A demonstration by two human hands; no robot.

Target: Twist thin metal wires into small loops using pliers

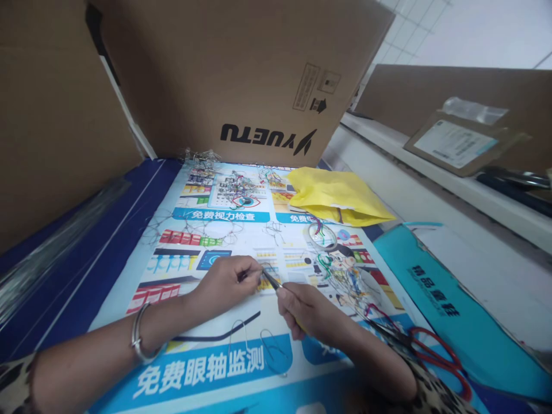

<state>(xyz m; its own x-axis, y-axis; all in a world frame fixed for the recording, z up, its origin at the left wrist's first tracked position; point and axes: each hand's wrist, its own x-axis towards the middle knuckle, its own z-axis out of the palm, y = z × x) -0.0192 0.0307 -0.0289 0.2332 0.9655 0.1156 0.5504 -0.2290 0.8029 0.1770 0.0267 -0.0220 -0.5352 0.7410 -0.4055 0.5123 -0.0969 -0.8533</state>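
Observation:
My left hand [233,282], with a silver bangle at the wrist, is closed in a pinch on a thin wire [268,265]. Only a short curved bit of that wire shows past the fingertips. In my right hand [308,310] is a pair of needle-nose pliers [271,280]. Its dark pointed tip meets the wire right beside my left fingertips, and most of the handle is hidden in my palm. Below my hands, bent wire pieces [272,345] lie on the printed poster sheet [276,397].
Tangled wire [239,187] lies toward the back. A yellow pouch [340,195] and a roll of clear tape [321,236] sit back right. Red-handled scissors [440,351] rest by my right forearm, near a teal box panel [448,305]. A large cardboard box [241,75] stands behind.

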